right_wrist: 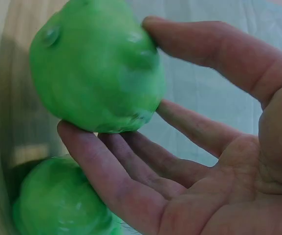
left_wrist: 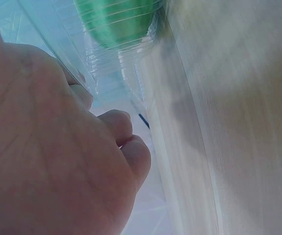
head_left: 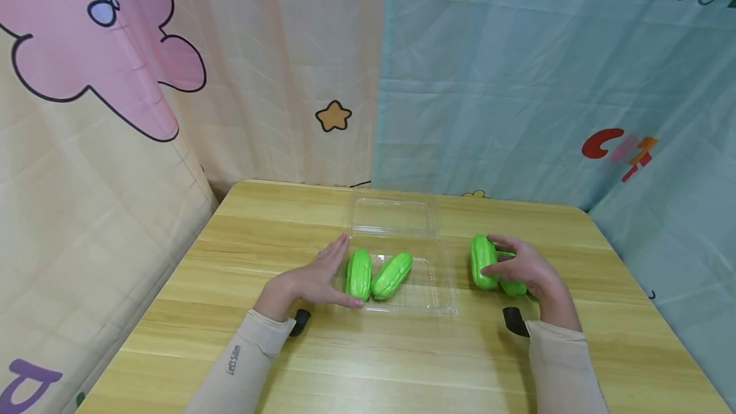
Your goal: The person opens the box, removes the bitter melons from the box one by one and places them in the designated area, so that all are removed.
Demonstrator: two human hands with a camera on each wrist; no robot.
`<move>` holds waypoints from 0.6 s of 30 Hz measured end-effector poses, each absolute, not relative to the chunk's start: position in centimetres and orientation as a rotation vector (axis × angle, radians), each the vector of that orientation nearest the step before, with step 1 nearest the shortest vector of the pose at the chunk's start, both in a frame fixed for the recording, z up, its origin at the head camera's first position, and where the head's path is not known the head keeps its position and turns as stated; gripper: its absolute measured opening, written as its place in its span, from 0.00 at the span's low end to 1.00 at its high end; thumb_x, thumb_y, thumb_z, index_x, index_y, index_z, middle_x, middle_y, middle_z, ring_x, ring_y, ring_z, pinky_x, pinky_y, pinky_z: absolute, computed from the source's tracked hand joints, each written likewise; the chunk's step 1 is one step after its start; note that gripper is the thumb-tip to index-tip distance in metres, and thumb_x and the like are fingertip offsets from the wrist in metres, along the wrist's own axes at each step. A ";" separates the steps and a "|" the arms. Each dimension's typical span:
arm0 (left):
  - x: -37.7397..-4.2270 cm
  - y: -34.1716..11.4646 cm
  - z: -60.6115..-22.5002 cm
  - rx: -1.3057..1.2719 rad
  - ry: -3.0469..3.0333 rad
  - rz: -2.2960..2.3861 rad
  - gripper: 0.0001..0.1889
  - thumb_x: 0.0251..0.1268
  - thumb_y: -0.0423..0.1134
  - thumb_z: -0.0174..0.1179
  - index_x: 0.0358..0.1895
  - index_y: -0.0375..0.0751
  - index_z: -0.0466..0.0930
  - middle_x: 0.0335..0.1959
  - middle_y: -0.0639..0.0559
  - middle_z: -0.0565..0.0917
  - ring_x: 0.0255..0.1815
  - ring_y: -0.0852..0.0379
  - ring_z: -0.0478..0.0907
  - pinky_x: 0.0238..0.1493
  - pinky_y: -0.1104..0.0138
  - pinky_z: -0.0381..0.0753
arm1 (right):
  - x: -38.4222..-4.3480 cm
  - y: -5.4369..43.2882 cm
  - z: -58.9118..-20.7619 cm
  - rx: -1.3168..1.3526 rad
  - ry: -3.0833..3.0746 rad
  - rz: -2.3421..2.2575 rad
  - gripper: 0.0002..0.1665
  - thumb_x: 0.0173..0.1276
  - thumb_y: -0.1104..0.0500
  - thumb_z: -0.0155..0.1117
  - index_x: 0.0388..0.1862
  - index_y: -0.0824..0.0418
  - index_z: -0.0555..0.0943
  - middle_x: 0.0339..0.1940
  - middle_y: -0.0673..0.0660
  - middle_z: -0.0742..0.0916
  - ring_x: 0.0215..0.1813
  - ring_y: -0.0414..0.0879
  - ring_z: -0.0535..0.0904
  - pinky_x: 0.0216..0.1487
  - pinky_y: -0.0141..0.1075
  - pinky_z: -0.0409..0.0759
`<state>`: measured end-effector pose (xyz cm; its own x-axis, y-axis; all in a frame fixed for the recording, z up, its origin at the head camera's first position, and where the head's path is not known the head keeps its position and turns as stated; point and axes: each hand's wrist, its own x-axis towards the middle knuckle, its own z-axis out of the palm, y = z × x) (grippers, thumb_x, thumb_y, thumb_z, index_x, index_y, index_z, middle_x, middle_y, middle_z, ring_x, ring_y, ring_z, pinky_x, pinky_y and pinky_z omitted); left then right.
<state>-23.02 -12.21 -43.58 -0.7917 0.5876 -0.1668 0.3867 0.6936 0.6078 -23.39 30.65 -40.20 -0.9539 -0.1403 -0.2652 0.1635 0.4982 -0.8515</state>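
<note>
A clear plastic clamshell box [head_left: 437, 283] lies opened on the table, its lid [head_left: 393, 213] folded back. Inside it, towards the left, are two green toy cucumbers, one nearly upright in view [head_left: 359, 273] and one slanted [head_left: 392, 275]. My left hand [head_left: 313, 278] rests along the box's left side, fingers straight and thumb at the front corner; the left wrist view shows its fingers [left_wrist: 116, 127] by the clear wall. To the right of the box, my right hand [head_left: 526, 266] pinches another toy cucumber [right_wrist: 99, 68] between thumb and fingertips.
Beside my right hand lies at least one more green toy cucumber [right_wrist: 60, 200], partly hidden. The wooden table [head_left: 230, 260] ends at printed curtains [head_left: 489, 82] behind and at both sides. Black wrist-camera pieces [head_left: 514, 321] show near each wrist.
</note>
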 end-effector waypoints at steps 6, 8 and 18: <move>-23.0 -12.2 -43.6 0.773 2.561 0.798 0.71 0.51 0.68 0.70 0.80 0.37 0.25 0.82 0.43 0.27 0.81 0.49 0.25 0.78 0.50 0.31 | -23.4 30.7 -40.2 0.070 2.480 -1.352 0.55 0.62 0.64 0.75 0.81 0.68 0.52 0.74 0.78 0.61 0.68 0.70 0.66 0.53 0.50 0.81; -23.1 -12.2 -43.7 0.773 2.563 0.799 0.71 0.51 0.69 0.70 0.80 0.37 0.26 0.82 0.43 0.27 0.81 0.49 0.25 0.78 0.50 0.31 | -23.4 30.6 -40.2 0.061 2.496 -1.335 0.55 0.62 0.65 0.74 0.81 0.69 0.52 0.74 0.79 0.60 0.69 0.72 0.64 0.55 0.51 0.80; -23.2 -12.2 -43.9 0.777 2.559 0.809 0.72 0.51 0.69 0.70 0.81 0.37 0.26 0.82 0.43 0.27 0.81 0.49 0.25 0.78 0.50 0.32 | -23.4 29.9 -40.0 0.038 2.669 -1.127 0.54 0.59 0.64 0.76 0.79 0.71 0.56 0.72 0.80 0.64 0.69 0.75 0.64 0.58 0.59 0.78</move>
